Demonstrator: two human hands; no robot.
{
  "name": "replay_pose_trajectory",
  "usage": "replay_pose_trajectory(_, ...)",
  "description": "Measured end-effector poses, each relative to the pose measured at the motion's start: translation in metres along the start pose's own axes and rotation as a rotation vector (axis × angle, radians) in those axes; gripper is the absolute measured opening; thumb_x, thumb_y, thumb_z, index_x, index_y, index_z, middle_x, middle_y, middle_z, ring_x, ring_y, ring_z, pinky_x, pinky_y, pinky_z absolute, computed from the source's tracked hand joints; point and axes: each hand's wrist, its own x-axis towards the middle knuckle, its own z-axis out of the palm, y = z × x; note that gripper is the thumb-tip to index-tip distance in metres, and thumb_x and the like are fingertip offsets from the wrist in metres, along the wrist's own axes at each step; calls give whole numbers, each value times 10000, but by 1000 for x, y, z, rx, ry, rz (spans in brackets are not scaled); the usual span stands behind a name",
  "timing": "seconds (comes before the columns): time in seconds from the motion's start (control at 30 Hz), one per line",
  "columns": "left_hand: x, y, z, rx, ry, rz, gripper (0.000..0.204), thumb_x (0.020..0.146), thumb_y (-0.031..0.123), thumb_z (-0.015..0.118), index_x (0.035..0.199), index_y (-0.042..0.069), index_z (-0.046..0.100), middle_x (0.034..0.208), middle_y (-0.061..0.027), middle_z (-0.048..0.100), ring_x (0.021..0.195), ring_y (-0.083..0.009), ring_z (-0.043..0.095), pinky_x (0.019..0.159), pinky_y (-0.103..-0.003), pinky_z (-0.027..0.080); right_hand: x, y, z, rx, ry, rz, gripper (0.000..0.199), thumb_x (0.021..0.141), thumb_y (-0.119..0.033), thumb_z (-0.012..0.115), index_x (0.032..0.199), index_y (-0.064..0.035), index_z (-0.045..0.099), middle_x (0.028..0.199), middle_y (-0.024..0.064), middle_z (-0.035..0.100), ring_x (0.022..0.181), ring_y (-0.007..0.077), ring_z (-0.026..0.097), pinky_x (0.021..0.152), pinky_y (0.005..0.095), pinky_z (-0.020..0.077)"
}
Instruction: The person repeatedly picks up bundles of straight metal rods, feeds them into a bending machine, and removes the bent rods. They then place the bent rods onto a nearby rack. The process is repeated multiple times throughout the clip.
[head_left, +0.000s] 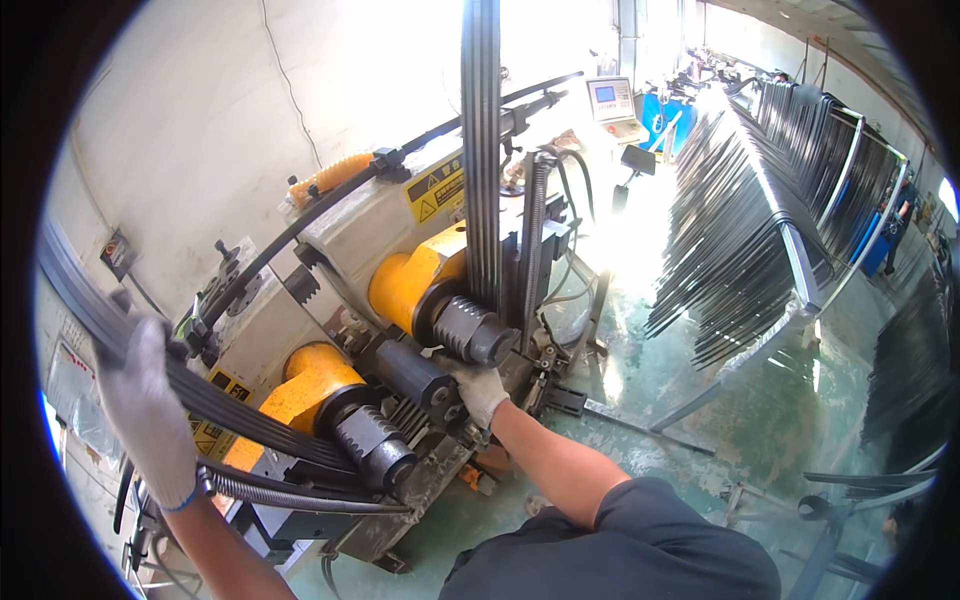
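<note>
My left hand [150, 415], in a whitish work glove, is closed against a bundle of black metal bars [250, 420] at the left; motion blurs its fingertips. The bundle curves down from the upper left to the nearer toothed steel roller [375, 445] of a bending machine, beside a yellow arm [315, 385]. Also gloved, my right hand [478, 390] reaches in between a dark faceted block [415, 380] and the farther toothed roller [475, 330]. Its fingers are mostly hidden there. A second bundle of black bars [482, 150] stands upright beside the farther yellow arm [410, 285].
Right of the machine, a metal rack [795, 265] carries many thin black rods with their ends sticking out. A control box with a screen [610, 100] stands behind. Coil springs [290, 490] and hoses run along the machine. More black rods [910, 350] hang at far right.
</note>
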Motion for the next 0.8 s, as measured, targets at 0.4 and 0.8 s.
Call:
replay_pose_trajectory(0.4, -3, 37, 19, -211, -123, -80, 277, 1080, 131, 634, 1292, -40, 685, 993, -74, 711, 887, -156, 671, 831, -315, 544, 6, 10, -11, -256, -19, -158, 390, 1011, -252, 756, 1315, -7, 757, 1211, 144, 788, 1083, 219, 752, 952, 372, 594)
replay_pose_trajectory(0.8, -2, 30, 19, -287, -138, -83, 372, 1084, 66, 622, 1443, -33, 620, 1019, -71, 677, 878, -138, 662, 799, -283, 556, 28, 51, -29, -503, -83, -404, 326, 1029, -198, 727, 1314, -47, 777, 1208, 132, 791, 1112, 220, 750, 971, 362, 587)
